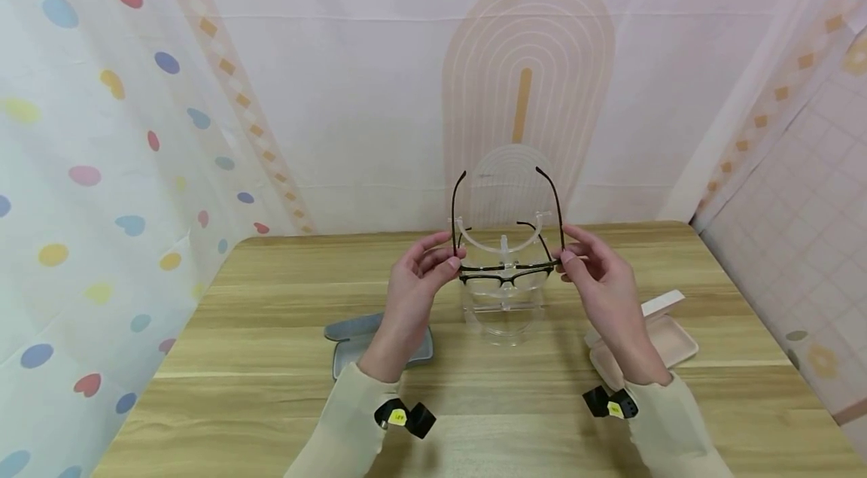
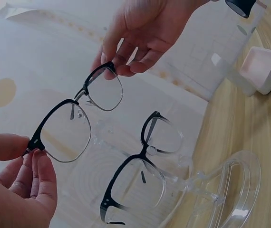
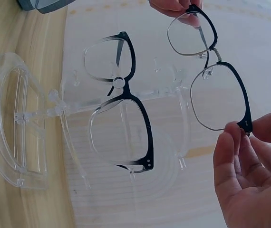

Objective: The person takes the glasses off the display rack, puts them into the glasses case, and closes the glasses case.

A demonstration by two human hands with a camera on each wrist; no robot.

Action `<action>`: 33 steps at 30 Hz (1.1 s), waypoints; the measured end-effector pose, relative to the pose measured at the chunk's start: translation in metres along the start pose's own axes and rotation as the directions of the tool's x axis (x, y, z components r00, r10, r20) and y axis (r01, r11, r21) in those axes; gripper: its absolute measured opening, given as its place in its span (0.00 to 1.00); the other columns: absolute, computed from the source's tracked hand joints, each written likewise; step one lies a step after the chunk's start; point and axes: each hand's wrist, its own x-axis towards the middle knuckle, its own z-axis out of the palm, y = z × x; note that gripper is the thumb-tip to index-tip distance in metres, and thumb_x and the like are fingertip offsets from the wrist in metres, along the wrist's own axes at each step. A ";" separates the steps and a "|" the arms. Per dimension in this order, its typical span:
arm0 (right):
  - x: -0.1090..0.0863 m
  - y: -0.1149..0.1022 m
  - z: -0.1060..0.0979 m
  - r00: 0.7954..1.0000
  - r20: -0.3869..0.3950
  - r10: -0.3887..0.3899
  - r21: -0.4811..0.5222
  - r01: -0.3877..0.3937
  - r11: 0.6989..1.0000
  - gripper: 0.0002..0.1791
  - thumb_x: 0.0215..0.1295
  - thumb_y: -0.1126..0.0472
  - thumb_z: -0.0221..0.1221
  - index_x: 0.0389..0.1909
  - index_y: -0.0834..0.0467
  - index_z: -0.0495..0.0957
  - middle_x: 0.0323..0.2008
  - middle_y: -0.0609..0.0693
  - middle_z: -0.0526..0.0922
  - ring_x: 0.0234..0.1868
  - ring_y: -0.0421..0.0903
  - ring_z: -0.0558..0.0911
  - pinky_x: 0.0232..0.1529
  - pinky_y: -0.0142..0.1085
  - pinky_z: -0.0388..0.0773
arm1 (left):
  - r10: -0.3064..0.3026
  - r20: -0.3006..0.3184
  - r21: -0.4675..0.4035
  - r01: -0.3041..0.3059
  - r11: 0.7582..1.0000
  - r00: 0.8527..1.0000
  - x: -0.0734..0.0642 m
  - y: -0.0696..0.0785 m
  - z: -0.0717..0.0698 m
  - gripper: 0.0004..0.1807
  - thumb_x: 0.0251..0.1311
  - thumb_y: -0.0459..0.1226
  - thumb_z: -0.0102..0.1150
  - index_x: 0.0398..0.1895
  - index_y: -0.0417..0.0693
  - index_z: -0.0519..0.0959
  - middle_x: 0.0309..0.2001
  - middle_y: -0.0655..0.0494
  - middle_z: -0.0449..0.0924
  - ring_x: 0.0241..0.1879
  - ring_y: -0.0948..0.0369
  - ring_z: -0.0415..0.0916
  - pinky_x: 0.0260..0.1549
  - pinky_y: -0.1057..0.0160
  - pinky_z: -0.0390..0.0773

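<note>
Both hands hold one pair of black half-rim eyeglasses (image 3: 242, 90) with thin metal lower rims. My left hand (image 1: 415, 288) pinches the left hinge corner between thumb and fingers. At the opposite corner, my right hand (image 1: 607, 291) grips in the same way. The temples are unfolded, pointing up and away in the head view. Just beyond and below the held pair, a second pair of dark-topped eyeglasses (image 3: 148, 128) rests on a clear plastic display stand (image 2: 252, 190). An upper arm of the stand shows above that second pair, bearing nothing.
On the wooden table (image 1: 271, 297), an open grey-blue glasses case (image 1: 354, 327) lies left of the stand, partly behind my left forearm. An open pale pink and white case (image 1: 679, 342) lies to the right, partly hidden by my right wrist. A patterned curtain (image 1: 339, 86) hangs behind the table.
</note>
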 end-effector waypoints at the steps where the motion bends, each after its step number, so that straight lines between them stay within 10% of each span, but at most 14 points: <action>1: -0.001 0.000 0.000 1.000 0.002 -0.002 0.008 0.002 1.000 0.21 0.79 0.65 0.55 0.69 0.64 0.73 0.44 0.49 0.86 0.40 0.44 0.85 0.44 0.29 0.84 | 0.004 0.000 0.000 -0.004 1.000 1.000 -0.001 0.000 0.000 0.22 0.67 0.24 0.62 0.63 0.36 0.76 0.48 0.47 0.86 0.53 0.52 0.83 0.53 0.61 0.82; 33: -0.030 -0.002 -0.003 0.996 0.021 -0.082 0.020 0.082 0.996 0.19 0.75 0.74 0.55 0.64 0.69 0.73 0.45 0.63 0.82 0.39 0.41 0.88 0.43 0.32 0.86 | 0.047 -0.006 0.045 -0.046 0.998 0.999 -0.028 -0.006 -0.001 0.22 0.65 0.23 0.64 0.62 0.38 0.78 0.50 0.43 0.85 0.55 0.47 0.81 0.50 0.62 0.84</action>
